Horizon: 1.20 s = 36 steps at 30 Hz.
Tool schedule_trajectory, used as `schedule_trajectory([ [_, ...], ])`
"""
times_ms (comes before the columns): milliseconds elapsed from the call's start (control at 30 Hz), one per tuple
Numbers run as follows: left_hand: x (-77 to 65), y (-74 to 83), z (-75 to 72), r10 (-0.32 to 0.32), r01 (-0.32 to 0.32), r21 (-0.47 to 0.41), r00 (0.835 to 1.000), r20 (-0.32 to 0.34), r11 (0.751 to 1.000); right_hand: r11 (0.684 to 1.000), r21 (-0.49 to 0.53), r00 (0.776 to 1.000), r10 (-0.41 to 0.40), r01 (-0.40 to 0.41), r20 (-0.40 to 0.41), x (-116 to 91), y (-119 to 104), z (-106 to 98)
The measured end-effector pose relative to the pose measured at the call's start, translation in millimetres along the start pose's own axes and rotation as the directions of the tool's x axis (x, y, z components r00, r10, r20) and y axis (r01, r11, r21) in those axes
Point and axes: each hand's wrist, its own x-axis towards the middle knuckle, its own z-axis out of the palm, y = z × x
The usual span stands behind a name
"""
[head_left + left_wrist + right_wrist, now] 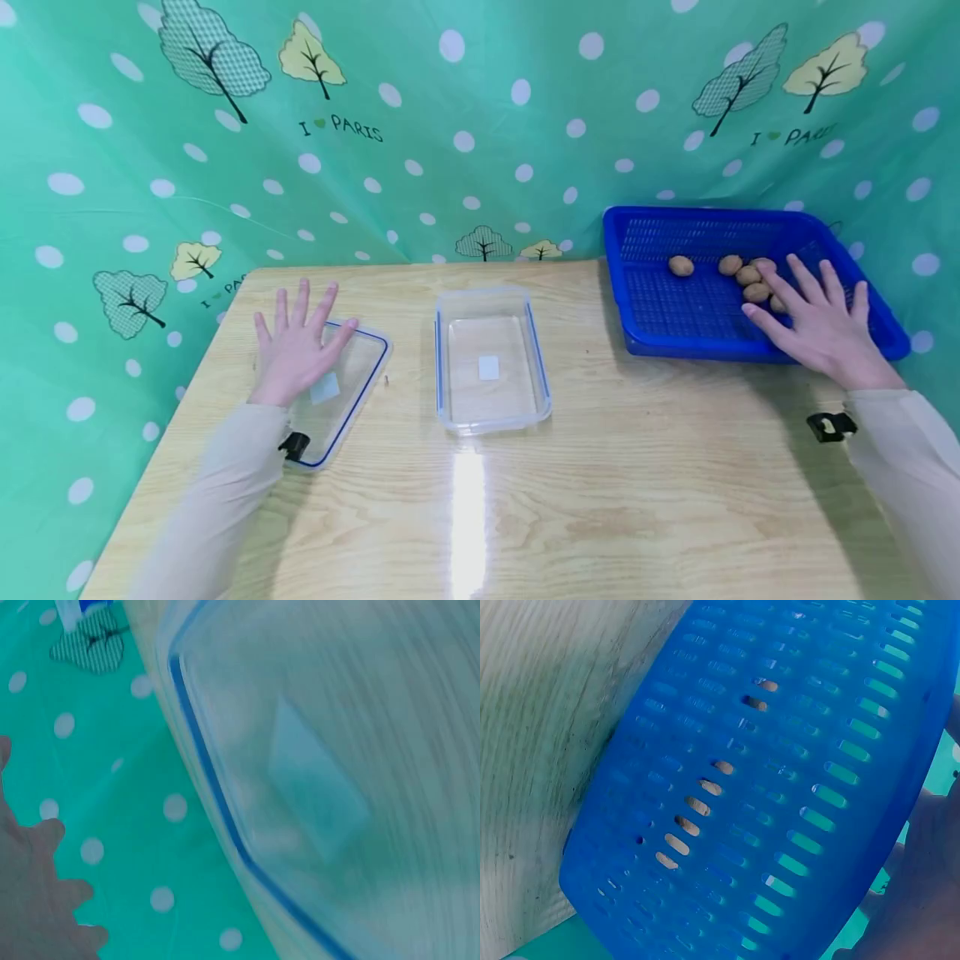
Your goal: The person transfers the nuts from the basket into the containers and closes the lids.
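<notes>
My left hand (296,354) is spread over a clear lid (352,400) with a blue seal, at the left of the table; I cannot tell whether it touches. On the right, my right hand (821,329) hovers with fingers apart above the front right of a blue plastic basket (675,346). Several walnuts (748,276) lie in the basket, some partly hidden by that hand. Between the hands stands a clear rectangular container (491,421) with a pale label on its bottom. The right wrist view shows the basket's slotted side (727,825), with brown bits visible through the slots.
The wooden table (600,500) backs onto a green dotted cloth (465,142) that also hangs along its left side. A small dark speck (386,381) lies between lid and container. The basket stands near the table's back right.
</notes>
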Motion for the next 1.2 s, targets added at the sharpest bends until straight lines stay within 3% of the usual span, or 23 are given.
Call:
schedule_trajectory([
  [433, 17.7, 52.9, 35.0, 0.131, -0.125, -0.086, 0.989, 0.075, 0.988, 0.989, 0.095, 0.992, -0.108, 0.114, -0.067, 9.7, -7.3, -2.4],
  [633, 16.1, 72.5, 51.8, 0.196, -0.183, -0.110, 0.973, 0.120, 0.977, 0.963, 0.097, 0.963, -0.241, 0.253, -0.125, 22.0, -5.6, -9.5],
  [900, 8.8, 87.0, 62.3, 0.290, -0.247, -0.263, 0.947, 0.138, 0.932, 0.929, 0.146, 0.934, -0.315, 0.340, -0.169, 31.9, -14.6, -22.2],
  [1200, 8.9, 92.0, 68.8, 0.309, -0.215, -0.415, 0.935, 0.173, 0.884, 0.915, 0.196, 0.931, -0.324, 0.353, -0.168, 44.1, -24.7, -41.5],
])
